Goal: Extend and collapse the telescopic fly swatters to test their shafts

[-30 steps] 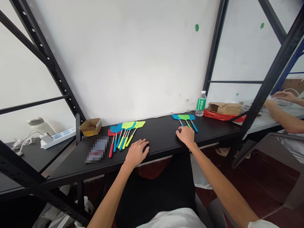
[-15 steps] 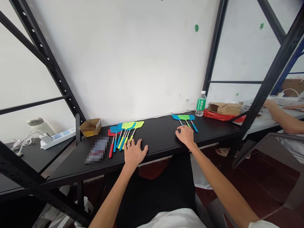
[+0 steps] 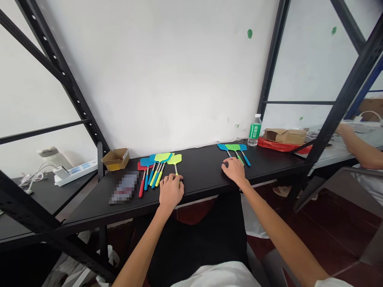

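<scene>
My left hand (image 3: 171, 191) is closed around the handle of a yellow-green spatula (image 3: 176, 159), whose head and part of the shaft show beyond my fingers. To its left several spatulas (image 3: 155, 169) with red, blue and yellow-green heads overlap in a fanned row, handles toward me. My right hand (image 3: 234, 170) rests on the table at the right, fingers bent and thumb apart. It covers the handle of a blue spatula (image 3: 223, 147); whether it grips it is hidden. Just beyond lie a green spatula (image 3: 233, 147) and another blue spatula (image 3: 246, 159).
The black table (image 3: 200, 171) runs along a white wall. A small cardboard box (image 3: 116, 160) and a pixelated flat item (image 3: 124, 188) lie left. A water bottle (image 3: 254, 130) and a carton (image 3: 285, 136) on red plastic (image 3: 272, 145) stand right. Another person's arm (image 3: 356, 145) is at far right.
My left hand has closed on the yellow-green spatula's handle and turned it upright, slightly right, apart from the row. My right hand stays in place.
</scene>
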`<state>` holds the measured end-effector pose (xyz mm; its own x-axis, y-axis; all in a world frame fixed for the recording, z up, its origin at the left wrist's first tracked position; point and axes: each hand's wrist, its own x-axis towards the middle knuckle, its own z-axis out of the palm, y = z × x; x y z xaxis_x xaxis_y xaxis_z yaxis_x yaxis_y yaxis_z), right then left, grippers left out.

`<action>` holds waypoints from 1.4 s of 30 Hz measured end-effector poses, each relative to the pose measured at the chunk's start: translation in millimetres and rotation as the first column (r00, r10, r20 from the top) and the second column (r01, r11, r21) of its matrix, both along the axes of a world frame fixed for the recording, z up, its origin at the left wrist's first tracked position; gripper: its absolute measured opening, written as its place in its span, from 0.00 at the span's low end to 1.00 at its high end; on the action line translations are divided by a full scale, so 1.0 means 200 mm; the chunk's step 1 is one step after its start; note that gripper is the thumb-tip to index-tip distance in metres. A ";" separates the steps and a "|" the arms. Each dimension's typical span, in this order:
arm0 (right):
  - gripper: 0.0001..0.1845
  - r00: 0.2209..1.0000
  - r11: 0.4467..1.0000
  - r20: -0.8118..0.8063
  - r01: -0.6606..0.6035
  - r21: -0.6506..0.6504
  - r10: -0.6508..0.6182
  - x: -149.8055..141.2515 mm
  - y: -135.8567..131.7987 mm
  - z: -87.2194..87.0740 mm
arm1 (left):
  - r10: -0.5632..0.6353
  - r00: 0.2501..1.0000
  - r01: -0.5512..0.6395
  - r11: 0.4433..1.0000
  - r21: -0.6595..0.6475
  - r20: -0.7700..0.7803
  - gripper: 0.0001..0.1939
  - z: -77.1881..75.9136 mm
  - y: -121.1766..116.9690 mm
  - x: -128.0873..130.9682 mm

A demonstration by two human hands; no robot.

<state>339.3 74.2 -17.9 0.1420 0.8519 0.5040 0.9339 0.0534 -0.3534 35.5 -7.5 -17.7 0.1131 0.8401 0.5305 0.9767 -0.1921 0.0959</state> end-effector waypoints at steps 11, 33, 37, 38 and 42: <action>0.16 0.998 0.998 -0.007 -0.063 -0.029 0.062 0.00 0.00 -0.01 | -0.086 0.996 0.087 0.996 -0.023 0.017 0.26 0.03 -0.01 0.00; 0.19 0.771 0.825 -0.337 -0.565 0.027 0.540 -0.01 -0.01 0.03 | -0.073 0.997 0.073 0.997 0.039 -0.006 0.07 0.05 -0.02 0.01; 0.19 0.600 0.770 -0.568 -0.630 0.098 0.563 -0.03 0.02 0.03 | -0.059 0.998 0.059 0.998 0.010 0.032 0.06 0.05 -0.02 0.00; 0.20 0.561 0.769 -0.619 -0.630 0.111 0.549 -0.03 0.03 0.02 | -0.060 0.997 0.060 0.998 0.004 0.041 0.06 0.04 -0.02 0.00; 0.23 0.405 0.799 -0.816 -0.592 0.110 0.413 -0.03 0.05 0.03 | -0.084 0.994 0.084 0.996 0.003 0.076 0.10 0.03 -0.02 0.00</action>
<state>333.6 84.8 -12.5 -0.0956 0.9598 0.2638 0.1009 0.2730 -0.9567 34.6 -11.2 -11.7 0.1429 0.8296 0.5398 0.9469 -0.2732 0.1693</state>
